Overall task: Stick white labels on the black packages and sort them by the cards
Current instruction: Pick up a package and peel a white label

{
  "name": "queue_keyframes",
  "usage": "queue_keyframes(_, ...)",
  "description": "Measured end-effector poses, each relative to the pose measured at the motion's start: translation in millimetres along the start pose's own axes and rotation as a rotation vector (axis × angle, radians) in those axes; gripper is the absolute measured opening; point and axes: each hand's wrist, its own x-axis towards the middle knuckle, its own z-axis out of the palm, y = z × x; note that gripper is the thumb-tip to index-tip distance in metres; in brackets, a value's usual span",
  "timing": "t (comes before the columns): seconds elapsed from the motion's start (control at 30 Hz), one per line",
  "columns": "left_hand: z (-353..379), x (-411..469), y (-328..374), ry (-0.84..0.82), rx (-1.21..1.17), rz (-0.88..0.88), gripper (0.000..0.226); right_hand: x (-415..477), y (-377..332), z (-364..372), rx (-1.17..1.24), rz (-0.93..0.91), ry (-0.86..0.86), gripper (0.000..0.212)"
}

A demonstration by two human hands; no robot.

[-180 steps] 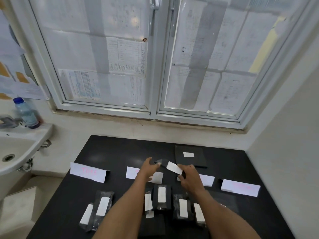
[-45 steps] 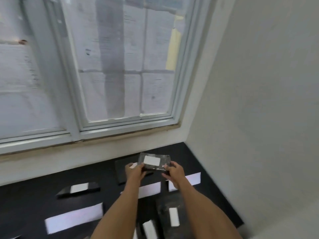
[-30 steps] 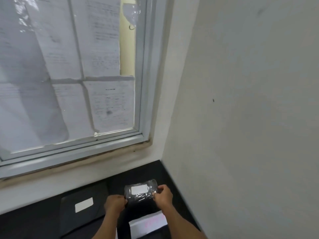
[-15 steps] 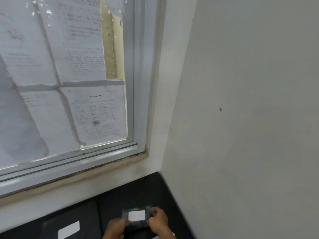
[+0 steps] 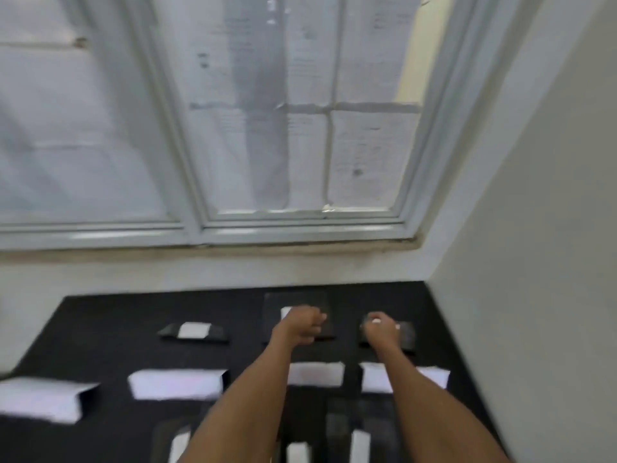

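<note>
Our right hand (image 5: pixel 380 330) lies knuckles up on a small black package (image 5: pixel 406 334) in a shiny wrap, its fingers curled down and clamped over the middle. Only the package's dark ends show on either side of the hand, along with a speck of white at the fingertips that we cannot identify through the blur. The package lies flat on the matte black surface (image 5: pixel 117 315), beyond the hand's wrist and near the plain white wall (image 5: pixel 534 228). Just nearer to us than that hand, partly under the forearm, is a white paper card (image 5: pixel 435 378). Our left hand (image 5: pixel 302 325) is beside the right one but apart from it, with the fingers drawn together in a loose fist that holds nothing we can see. Under it lies a larger flat black package (image 5: pixel 320 300), whose white rectangular label (image 5: pixel 285 312) peeks out at the knuckles. We cannot tell whether the fist touches it. Further left of this hand is a slim black package with a white label (image 5: pixel 193 331) across its middle. Three more white cards (image 5: pixel 177 384) continue the row to the left, on our side of both hands. Close to us, between and beside the forearms, more labelled black packages (image 5: pixel 359 446) show only as blurred white strips. Beyond the hands stands a grey-framed window covered with paper sheets (image 5: pixel 267 128).
</note>
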Motion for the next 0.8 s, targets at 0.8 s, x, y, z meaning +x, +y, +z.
queue_keyframes(0.8, -431, -265, -446, 0.613, -0.242, -0.280, 0.024, -457, 33, 461, -0.095, 0.139, -0.660, 0.016)
